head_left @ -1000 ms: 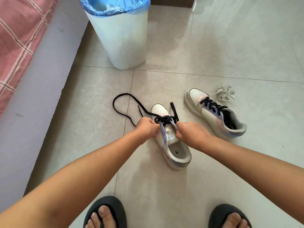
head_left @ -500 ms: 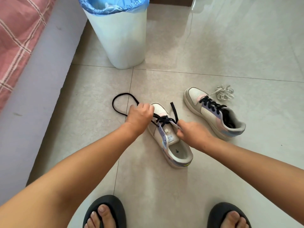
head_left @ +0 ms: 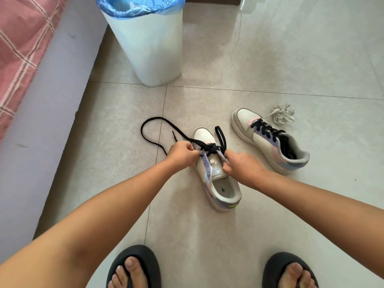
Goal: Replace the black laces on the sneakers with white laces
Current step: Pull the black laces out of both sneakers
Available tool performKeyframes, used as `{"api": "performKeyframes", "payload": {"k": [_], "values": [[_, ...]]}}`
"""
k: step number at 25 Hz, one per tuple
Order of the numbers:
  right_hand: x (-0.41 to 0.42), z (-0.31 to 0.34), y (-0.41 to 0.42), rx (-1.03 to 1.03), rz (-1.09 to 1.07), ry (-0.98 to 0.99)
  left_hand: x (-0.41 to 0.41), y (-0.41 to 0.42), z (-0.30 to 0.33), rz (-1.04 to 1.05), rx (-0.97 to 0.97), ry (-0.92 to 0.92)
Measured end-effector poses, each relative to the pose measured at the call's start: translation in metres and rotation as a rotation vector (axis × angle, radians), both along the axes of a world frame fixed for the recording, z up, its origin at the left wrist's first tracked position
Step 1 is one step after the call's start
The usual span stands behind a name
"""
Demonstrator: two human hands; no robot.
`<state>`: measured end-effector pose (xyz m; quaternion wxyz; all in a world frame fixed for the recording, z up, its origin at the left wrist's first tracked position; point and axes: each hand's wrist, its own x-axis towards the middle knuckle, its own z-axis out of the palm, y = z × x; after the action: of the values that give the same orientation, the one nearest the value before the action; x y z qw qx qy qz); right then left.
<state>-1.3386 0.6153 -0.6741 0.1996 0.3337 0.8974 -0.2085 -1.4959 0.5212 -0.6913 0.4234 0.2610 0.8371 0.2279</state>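
The left hand (head_left: pixel 182 153) is back down at the eyelets, pinching the black lace (head_left: pixel 158 126) on the near sneaker (head_left: pixel 216 173) on the floor. The right hand (head_left: pixel 239 166) pinches the eyelet flap. The lace looks limp and light, best gripped near an eyelet.

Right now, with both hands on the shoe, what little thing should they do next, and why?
Probably pull the next crossing of the black lace out through its eyelet. The left hand pinches the lace at the near sneaker, the right hand grips its other edge, and only the crossings near the toe are still threaded. The loose end already trails on the floor.
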Motion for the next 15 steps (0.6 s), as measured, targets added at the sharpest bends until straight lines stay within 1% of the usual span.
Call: {"api": "performKeyframes", "payload": {"k": [2, 3, 4, 5, 6, 7, 9, 10, 11, 12, 13, 15], "values": [[0.001, 0.0, 0.002, -0.031, -0.04, 0.015, -0.016, -0.002, 0.003, -0.324, -0.129, 0.43], [0.001, 0.0, 0.002, -0.045, -0.056, 0.026, -0.028, -0.002, 0.009, -0.423, -0.193, 0.603], [0.001, 0.0, 0.001, -0.054, -0.055, 0.032, -0.039, -0.003, 0.014, -0.439, -0.248, 0.676], [0.0, -0.001, 0.0, -0.051, -0.032, 0.034, -0.045, -0.001, 0.018, -0.385, -0.284, 0.669], [-0.002, -0.001, -0.001, -0.038, 0.006, 0.027, -0.044, 0.001, 0.021, -0.305, -0.323, 0.579], [-0.004, -0.001, -0.003, -0.018, 0.046, 0.015, -0.038, 0.003, 0.023, -0.213, -0.347, 0.402], [-0.006, -0.001, -0.006, 0.01, 0.077, 0.002, -0.016, 0.007, 0.022, 0.002, -0.402, -0.12], [-0.006, -0.001, -0.007, 0.011, 0.073, 0.0, -0.006, 0.006, 0.021, 0.091, -0.421, -0.347], [-0.006, -0.001, -0.008, 0.011, 0.064, 0.001, 0.001, 0.005, 0.02, 0.164, -0.407, -0.484], [-0.006, -0.001, -0.008, 0.01, 0.054, 0.004, 0.004, 0.003, 0.018, 0.213, -0.358, -0.531], [-0.005, 0.0, -0.008, 0.004, 0.045, 0.006, 0.006, 0.002, 0.016, 0.255, -0.286, -0.532], [-0.003, 0.0, -0.008, -0.016, 0.033, -0.003, 0.006, -0.001, 0.009, 0.298, -0.125, -0.468]]}}
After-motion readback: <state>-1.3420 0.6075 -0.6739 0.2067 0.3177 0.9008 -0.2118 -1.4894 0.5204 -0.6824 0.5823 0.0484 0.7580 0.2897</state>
